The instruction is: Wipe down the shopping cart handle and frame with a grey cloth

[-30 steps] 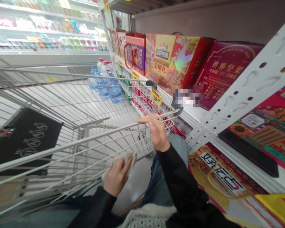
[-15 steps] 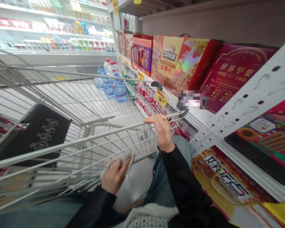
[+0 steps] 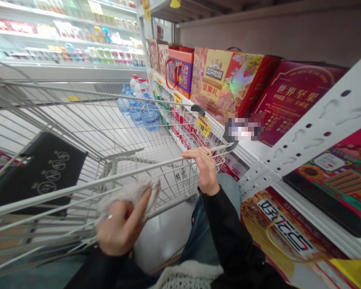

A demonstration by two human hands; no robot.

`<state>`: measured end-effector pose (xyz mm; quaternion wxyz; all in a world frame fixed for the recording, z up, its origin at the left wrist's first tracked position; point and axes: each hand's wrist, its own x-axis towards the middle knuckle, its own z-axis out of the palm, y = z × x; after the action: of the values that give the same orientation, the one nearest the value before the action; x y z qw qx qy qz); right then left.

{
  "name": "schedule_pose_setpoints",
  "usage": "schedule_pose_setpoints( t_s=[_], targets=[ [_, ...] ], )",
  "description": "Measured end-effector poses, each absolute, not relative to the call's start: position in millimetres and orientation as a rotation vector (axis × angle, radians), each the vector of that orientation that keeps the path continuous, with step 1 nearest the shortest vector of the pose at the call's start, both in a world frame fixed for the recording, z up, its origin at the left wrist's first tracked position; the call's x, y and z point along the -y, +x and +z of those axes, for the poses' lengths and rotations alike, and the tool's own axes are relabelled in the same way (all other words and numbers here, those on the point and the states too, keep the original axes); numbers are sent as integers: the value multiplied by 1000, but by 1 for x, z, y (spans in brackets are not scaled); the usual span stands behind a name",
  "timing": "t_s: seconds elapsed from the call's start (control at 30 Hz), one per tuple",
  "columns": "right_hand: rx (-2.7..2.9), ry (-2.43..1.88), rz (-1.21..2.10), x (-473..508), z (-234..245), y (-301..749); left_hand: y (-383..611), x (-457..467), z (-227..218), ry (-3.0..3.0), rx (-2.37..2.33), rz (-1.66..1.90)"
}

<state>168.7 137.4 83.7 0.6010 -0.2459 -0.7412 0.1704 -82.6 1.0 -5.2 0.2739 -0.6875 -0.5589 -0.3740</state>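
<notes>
My right hand (image 3: 206, 168) has its fingers curled over the top bar of a wire shopping cart (image 3: 78, 180), near the bar's right end. My left hand (image 3: 120, 222), wearing a ring, pinches a crumpled pale tissue (image 3: 132, 196) between fingers and thumb. That hand is below the bar and not touching it. Black sleeves cover both forearms. A black folding seat flap (image 3: 39, 172) with white pictograms lies against the cart's near end.
Boxed nut gift sets (image 3: 225, 82) (image 3: 297, 100) line a shelf beside the cart, behind a white perforated shelf upright (image 3: 313, 124). Bottled water (image 3: 149, 116) stands farther along. A lit chiller (image 3: 63, 52) runs across the aisle's far side, above a tiled floor (image 3: 159, 237).
My left hand has moved left and nearer the camera, and the tissue shows more. My right hand stays on the bar, while the whole view has shifted only slightly.
</notes>
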Motion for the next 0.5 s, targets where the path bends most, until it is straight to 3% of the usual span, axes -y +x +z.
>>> schedule_pose_setpoints(
  t_s=[0.13,0.23,0.33,0.5],
  targets=[
    [1726,-592,391,-138,83,169,-70,-9,-65,-2084,1472,-477],
    [1731,-607,380,-139,84,169,-59,-1,-90,-2222,1661,-331],
    [1725,-580,378,-139,83,169,-61,10,-70,-2188,1636,-474],
    [1700,-590,356,-138,83,167,-97,23,11,-1912,1497,-991]
  ],
)
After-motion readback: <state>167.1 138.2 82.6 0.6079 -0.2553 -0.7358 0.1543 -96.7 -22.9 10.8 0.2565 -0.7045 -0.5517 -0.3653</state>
